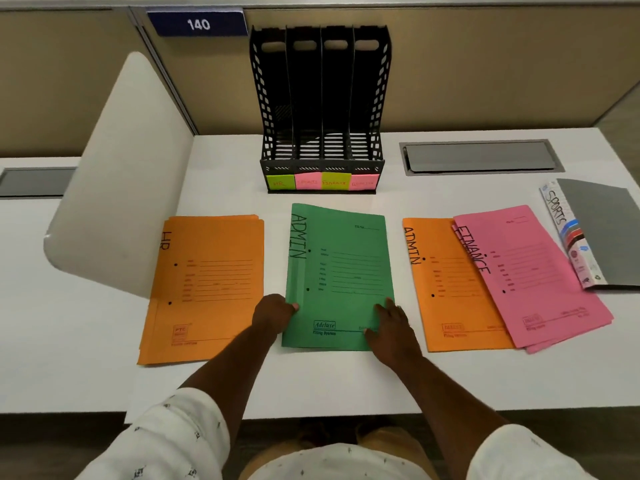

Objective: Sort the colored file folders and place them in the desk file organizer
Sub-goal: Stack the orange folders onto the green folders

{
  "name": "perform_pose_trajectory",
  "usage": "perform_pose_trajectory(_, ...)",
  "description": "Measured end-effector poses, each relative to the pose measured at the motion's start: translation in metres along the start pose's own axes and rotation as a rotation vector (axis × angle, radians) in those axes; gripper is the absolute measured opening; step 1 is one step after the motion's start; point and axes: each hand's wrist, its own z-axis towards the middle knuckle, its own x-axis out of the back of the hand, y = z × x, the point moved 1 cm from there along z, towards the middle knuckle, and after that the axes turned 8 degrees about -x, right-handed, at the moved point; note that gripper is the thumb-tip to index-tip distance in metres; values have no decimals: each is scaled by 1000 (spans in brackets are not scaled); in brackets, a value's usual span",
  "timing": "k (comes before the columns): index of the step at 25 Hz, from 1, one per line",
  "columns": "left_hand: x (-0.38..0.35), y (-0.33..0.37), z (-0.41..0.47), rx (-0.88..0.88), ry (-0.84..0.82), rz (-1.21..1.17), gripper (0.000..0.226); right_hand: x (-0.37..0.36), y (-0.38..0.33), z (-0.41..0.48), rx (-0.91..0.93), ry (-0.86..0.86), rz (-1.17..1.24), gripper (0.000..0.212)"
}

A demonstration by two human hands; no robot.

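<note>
A green folder point(341, 271) marked ADMIN lies flat in the middle of the desk. My left hand point(273, 315) grips its lower left edge, thumb on top. My right hand point(393, 332) rests flat on its lower right corner. To the left lies an orange stack point(211, 282) marked HR. On the right an orange ADMIN folder point(446, 292) sits partly under pink FINANCE folders point(533, 278). A grey SPORTS folder point(602, 233) lies at the far right. The black four-slot organizer point(322, 98) stands behind, empty, with sticky labels point(322, 181) along its base.
A white curved divider panel point(117, 174) stands at the left and overlaps the orange HR stack. A grey cable hatch point(479, 156) is set into the desk right of the organizer. A beige partition with a sign reading 140 point(198, 24) backs the desk.
</note>
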Motion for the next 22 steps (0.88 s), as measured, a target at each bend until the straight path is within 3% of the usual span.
perform_pose_trajectory(4, 14, -22, -13, -24, 58, 16, 39, -6, -19, 2, 75, -44, -160, 72)
perform_pose_trajectory(6, 13, -24, -18, -84, 35, 121, 49, -11, -29, -1, 74, -31, -218, 75)
perform_pose_trajectory(9, 6, -23, -21, -153, -29, 276, 46, -20, -36, -11, 49, 3, -248, 74)
perform_pose_trajectory(15, 10, -20, -26, -209, 21, 430, 46, -14, -23, -12, 47, -14, -187, 74)
perform_pose_trajectory(22, 0, 24, -19, -307, 26, 319, 69, 27, -3, -12, -29, 101, -61, 76)
